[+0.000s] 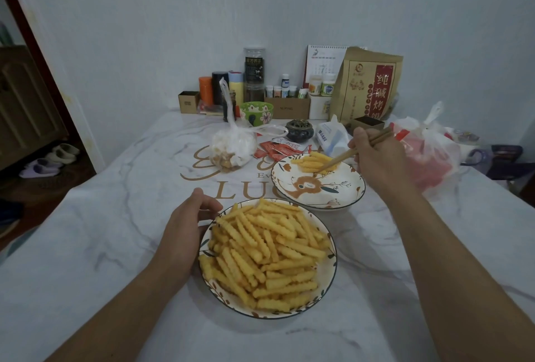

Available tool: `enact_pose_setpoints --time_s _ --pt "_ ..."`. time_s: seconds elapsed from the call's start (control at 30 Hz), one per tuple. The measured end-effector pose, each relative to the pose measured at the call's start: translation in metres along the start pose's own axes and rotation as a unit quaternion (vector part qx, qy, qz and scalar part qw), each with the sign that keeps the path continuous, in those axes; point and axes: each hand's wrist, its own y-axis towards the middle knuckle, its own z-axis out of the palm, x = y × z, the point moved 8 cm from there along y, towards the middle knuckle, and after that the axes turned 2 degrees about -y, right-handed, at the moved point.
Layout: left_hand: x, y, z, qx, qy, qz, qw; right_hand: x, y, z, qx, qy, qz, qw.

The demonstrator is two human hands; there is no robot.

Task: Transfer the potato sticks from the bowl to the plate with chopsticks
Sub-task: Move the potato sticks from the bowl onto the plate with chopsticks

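Note:
A patterned bowl [330,283] near me is heaped with crinkle-cut potato sticks [266,254]. My left hand [185,225] holds its left rim, thumb on the far edge. Beyond it stands a patterned plate [344,190] with a small pile of potato sticks [311,163] at its far side. My right hand [376,158] grips wooden chopsticks [344,156] over the plate's far right; their tips reach down into that small pile. Whether a stick is between the tips is unclear.
A tied plastic bag of snacks [231,150] and red sachets [278,150] lie just past the plate. A red plastic bag [428,158] sits right of my right hand. Jars, bottles, a green bowl [257,114] and boxes line the wall.

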Motion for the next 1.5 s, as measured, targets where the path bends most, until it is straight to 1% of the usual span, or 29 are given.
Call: enact_pose_setpoints --time_s 0.23,0.43,0.53,0.63,0.8,0.9,1.03,1.1,1.17,1.23,1.3,1.5 --pt "0.002 0.001 0.000 -0.003 -0.003 -0.004 1.000 -0.004 0.000 0.002 0.002 -0.019 0.002 1.000" --pt "-0.001 -0.001 0.001 -0.004 -0.007 0.002 1.000 -0.002 0.004 -0.015 -0.044 0.044 0.010 0.998" --pt "0.000 0.000 0.000 -0.005 -0.005 0.003 1.000 -0.004 0.006 -0.015 -0.037 0.049 0.015 0.998" --pt "0.000 -0.001 0.000 -0.007 -0.006 -0.001 1.000 -0.009 0.006 -0.007 -0.013 0.061 0.032 0.998" --pt "0.000 0.000 0.000 -0.006 -0.009 -0.002 1.000 -0.011 0.004 0.008 0.007 0.047 0.018 0.999" --pt "0.001 0.000 0.000 -0.002 -0.015 -0.004 1.000 -0.004 0.001 0.005 -0.004 0.076 0.021 0.997" --pt "0.001 0.000 0.001 0.000 -0.014 -0.005 1.000 0.018 -0.003 -0.015 -0.018 0.164 0.062 0.984" --pt "0.000 0.000 0.002 0.000 -0.014 -0.005 1.000 0.035 -0.006 -0.022 0.014 0.214 0.069 0.974" --pt "0.000 0.000 0.001 -0.002 -0.013 -0.005 1.000 0.057 -0.012 -0.025 0.067 0.241 0.058 0.967" --pt "0.000 -0.001 0.001 -0.002 -0.011 -0.006 1.000 0.079 -0.022 -0.025 0.119 0.236 0.036 0.964" --pt "-0.001 -0.002 0.001 -0.002 -0.010 -0.004 1.000 0.098 -0.031 -0.024 0.155 0.222 0.013 0.963" --pt "-0.003 -0.004 0.002 -0.003 -0.009 0.000 1.000 0.127 -0.050 -0.011 0.206 0.191 -0.038 0.959"
